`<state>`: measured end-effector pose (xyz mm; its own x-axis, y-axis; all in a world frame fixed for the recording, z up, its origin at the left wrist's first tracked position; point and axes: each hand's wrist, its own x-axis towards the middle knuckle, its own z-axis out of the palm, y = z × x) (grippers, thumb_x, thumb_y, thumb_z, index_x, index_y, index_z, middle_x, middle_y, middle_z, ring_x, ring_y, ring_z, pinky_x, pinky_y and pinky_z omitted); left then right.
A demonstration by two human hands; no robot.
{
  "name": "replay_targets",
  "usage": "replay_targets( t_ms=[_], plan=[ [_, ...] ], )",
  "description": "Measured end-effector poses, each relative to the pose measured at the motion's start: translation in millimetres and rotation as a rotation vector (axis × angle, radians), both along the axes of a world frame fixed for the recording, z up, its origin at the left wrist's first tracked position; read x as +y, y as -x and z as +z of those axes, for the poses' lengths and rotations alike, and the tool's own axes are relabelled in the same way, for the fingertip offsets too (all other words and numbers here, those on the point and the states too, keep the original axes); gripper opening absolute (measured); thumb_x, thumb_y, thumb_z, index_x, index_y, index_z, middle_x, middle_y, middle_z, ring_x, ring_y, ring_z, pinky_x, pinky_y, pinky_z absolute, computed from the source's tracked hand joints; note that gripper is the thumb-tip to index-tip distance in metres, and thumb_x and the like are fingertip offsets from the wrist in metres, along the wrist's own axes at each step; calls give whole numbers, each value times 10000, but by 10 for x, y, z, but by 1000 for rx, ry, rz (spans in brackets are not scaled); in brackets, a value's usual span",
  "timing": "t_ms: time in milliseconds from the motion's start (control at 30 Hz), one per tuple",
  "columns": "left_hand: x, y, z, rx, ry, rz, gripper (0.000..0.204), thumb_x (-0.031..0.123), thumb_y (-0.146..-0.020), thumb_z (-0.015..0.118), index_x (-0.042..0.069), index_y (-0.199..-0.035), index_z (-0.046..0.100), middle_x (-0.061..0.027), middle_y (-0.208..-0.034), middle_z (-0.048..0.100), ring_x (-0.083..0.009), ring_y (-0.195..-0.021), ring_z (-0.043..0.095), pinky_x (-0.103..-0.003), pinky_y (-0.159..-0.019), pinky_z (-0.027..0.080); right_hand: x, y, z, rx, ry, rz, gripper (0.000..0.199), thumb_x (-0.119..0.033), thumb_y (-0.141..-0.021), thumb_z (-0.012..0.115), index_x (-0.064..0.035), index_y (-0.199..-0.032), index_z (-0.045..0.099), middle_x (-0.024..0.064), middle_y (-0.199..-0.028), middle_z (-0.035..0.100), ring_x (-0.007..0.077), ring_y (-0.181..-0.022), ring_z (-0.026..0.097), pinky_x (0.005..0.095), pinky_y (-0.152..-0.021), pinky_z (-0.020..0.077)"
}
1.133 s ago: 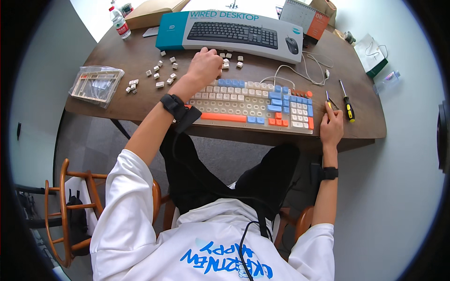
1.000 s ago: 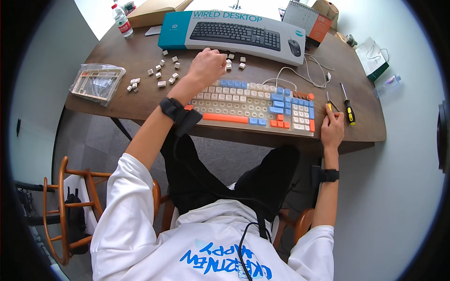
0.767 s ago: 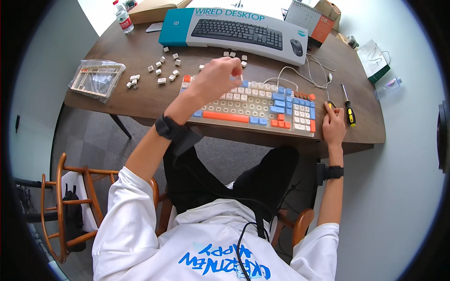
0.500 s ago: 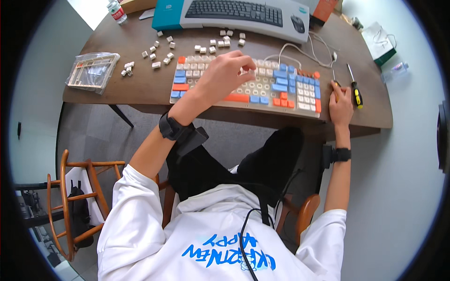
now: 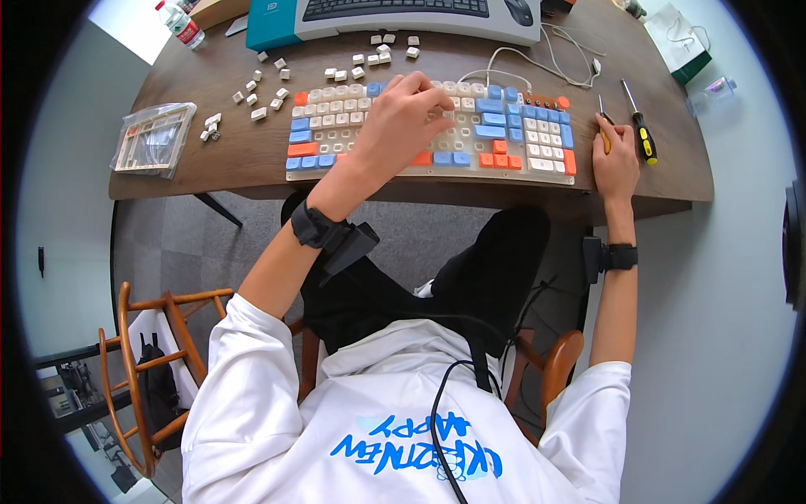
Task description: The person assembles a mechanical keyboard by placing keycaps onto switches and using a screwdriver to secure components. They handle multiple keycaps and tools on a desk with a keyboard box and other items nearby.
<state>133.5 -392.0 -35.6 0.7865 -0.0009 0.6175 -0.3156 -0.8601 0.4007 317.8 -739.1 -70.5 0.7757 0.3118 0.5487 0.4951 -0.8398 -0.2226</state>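
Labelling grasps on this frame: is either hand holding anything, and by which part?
Left hand rests fingers-down on the keyboard; a pinched keycap can't be told. Right hand lies by the screwdrivers, fingertips at the yellow handle; grip unclear.

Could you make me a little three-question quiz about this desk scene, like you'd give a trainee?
1. True or false: the left hand rests on the colourful keyboard.
2. The right hand lies nearest which: A) water bottle, B) screwdrivers, C) plastic bag?
3. Where do the loose keycaps lie?

Key: 1 true. 2 B. 3 On the wooden table, left of and behind the keyboard.
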Motion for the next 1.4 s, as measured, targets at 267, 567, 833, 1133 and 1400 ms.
replay_targets(
  t_ms=[267, 567, 833, 1133, 1400],
  plan=[
    [-6, 4, -29, -7, -92, 3, 148, 156, -889, 836, 41, -947, 763, -78, -989, 680, -283, -1005, 653, -413, -897, 562, 0, 15, 4, 13, -7, -10, 343, -226, -1008, 642, -242, -1325, 771, 68, -1188, 658, 318, -991, 725, 452, -836, 593],
    [0, 53, -65, -60, -39, 29, 194, 160, -899, 847, 44, -1038, 778, -76, -985, 697, -262, -970, 673, -385, -866, 579, -12, -13, 2, 26, -4, -13, 340, -217, -1004, 649, -235, -1319, 775, 76, -1180, 663, 316, -1024, 724, 449, -864, 595],
    [238, 256, 167, -72, 275, 211, 189, 162, -945, 823, 48, -1091, 787, -86, -1060, 753, -208, -912, 744, -331, -806, 597, -9, -5, 8, 43, -12, -23, 345, -215, -1005, 648, -232, -1328, 769, 69, -1178, 661, 311, -1019, 722, 449, -859, 590],
    [474, 616, 357, 33, 419, 380, 213, 157, -1023, 747, 33, -1196, 750, -78, -1061, 793, -148, -942, 725, -309, -874, 574, 1, -3, 10, 57, -20, -25, 349, -210, -1006, 651, -237, -1334, 767, 65, -1181, 658, 303, -1021, 723, 438, -869, 586],
    [522, 652, 258, -9, 408, 391, 191, 93, -989, 751, 18, -1160, 712, -82, -977, 746, -163, -786, 683, -314, -703, 555, -19, -15, 13, 49, 3, -24, 352, -195, -1006, 653, -239, -1338, 764, 66, -1186, 651, 303, -1014, 726, 436, -870, 585]
  ],
)
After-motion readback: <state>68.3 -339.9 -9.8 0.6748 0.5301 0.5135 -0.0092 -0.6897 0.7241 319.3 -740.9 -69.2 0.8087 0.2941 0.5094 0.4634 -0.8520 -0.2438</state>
